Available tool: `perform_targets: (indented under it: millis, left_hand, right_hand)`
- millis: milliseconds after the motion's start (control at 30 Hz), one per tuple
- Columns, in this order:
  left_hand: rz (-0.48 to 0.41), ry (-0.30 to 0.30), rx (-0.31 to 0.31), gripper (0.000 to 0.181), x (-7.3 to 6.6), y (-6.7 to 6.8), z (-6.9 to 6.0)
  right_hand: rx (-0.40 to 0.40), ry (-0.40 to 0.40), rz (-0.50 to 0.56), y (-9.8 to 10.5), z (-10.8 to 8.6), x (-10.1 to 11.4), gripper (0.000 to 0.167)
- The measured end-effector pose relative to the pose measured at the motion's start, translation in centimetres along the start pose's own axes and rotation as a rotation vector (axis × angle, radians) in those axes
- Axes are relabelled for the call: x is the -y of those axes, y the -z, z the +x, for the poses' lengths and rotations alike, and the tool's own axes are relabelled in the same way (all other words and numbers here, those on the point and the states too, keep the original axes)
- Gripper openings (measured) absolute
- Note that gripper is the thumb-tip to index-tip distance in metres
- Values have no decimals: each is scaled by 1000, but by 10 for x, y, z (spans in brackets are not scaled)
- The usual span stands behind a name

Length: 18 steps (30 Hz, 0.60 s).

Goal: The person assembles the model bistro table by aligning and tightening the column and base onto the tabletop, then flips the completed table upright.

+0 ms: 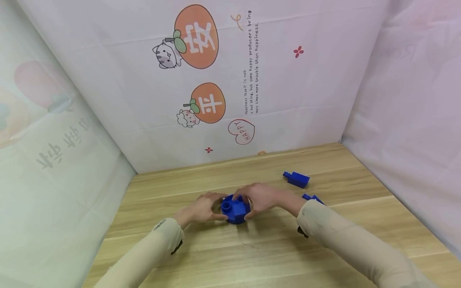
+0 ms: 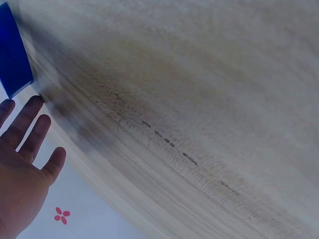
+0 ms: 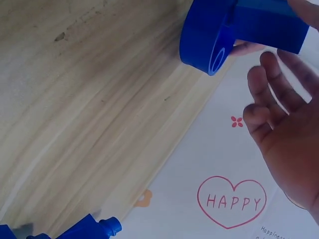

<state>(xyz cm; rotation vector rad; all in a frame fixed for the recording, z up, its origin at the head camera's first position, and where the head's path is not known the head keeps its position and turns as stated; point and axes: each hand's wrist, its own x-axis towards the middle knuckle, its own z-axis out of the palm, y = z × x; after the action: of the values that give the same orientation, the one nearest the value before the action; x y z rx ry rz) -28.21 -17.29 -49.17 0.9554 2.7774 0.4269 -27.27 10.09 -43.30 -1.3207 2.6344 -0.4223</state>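
A round blue base [image 1: 234,220] sits on the wooden table, with a short hollow peg and a rectangular blue block [image 1: 238,210] standing on its top. My left hand [image 1: 205,207] holds the base's left rim between thumb and fingers. From the right, my right hand [image 1: 262,198] pinches the block, its thumb and a fingertip touching the block's sides in the right wrist view. The lower fingers of that hand stay loosely bent, apart from the block. In the left wrist view, part of the base [image 2: 14,55] shows beside the fingers; the thumb is out of sight.
Farther right on the table [image 1: 201,256] lies a blue block with a narrow knobbed end [image 1: 298,179]. A similar blue piece [image 1: 313,198] is partly hidden behind the right sleeve. Printed white cloth [image 1: 306,100] rises along the table's back and sides.
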Motion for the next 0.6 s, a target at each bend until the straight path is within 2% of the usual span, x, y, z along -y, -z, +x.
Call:
perform_targets:
  millis: [133,267,367,600]
  left_hand:
    - [-13,5,1,85,-1,0,-1]
    - [-12,8,3,86,-1,-1,-1]
    - [-8,17,10,86,-1,-2,-1]
    - [-4,20,1,86,-2,0,-1]
  right_hand:
    - [37,49,-5,0,0,-3,58]
    - [24,83,-24,0,-1,-3,47]
    - [14,80,-26,0,-1,-2,41]
    - [3,70,3,-1,0,-1,44]
